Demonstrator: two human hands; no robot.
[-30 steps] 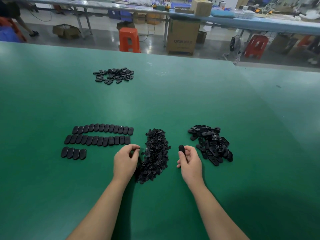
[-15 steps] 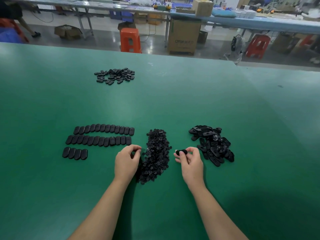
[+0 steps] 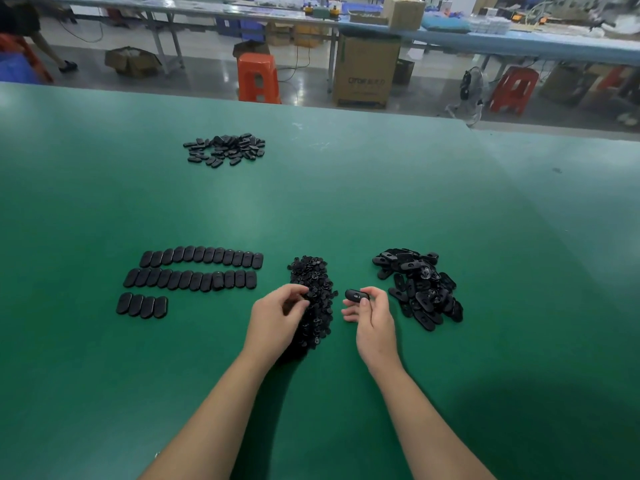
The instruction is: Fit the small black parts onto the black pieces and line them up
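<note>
Both forearms are bare from the bottom edge of the view up to the wrists, with no sleeve showing. The left hand [image 3: 277,317] and the right hand [image 3: 374,320] are bare too, the fingernails short and plain.

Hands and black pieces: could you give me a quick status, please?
Right hand pinches one black piece. Left hand curled at small-parts pile, grasp unclear. Three rows lined up. Nothing in the way.

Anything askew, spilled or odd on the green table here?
Nothing stands out. The lined-up rows lie neat, the small-parts heap and the loose pieces pile stay compact, and the right hand holds one black piece.
</note>
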